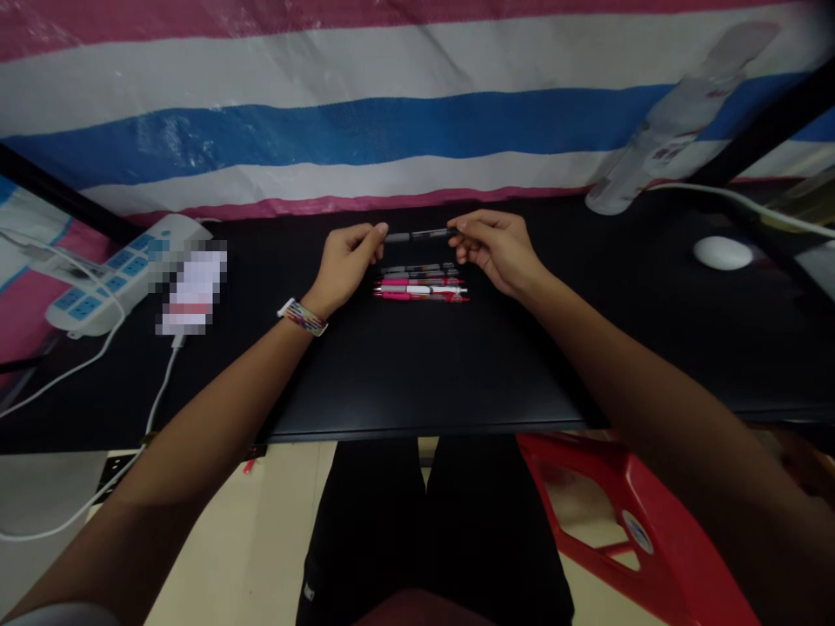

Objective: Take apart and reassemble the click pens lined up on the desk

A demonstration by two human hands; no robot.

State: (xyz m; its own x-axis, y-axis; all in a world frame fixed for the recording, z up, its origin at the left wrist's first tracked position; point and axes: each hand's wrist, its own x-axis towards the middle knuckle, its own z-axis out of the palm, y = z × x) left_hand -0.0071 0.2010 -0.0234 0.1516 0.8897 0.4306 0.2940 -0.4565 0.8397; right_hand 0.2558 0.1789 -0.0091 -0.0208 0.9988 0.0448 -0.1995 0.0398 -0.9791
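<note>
Should handle as a light, stiff pen [430, 233], smooth enough to roll or slip but hardly fragile; best taken by the grey grip [397, 237] or close to both ends. Looks slim and dark, with pale marks along the barrel, perhaps printing, too dim to read. Held level between left hand [345, 261] and right hand [501, 250], fingers of each pinched narrow on one end. Located just beyond a row of pens [427, 289], toward the far side of the black surface [424, 374]; cannot tell whether touching or slightly above.
</note>
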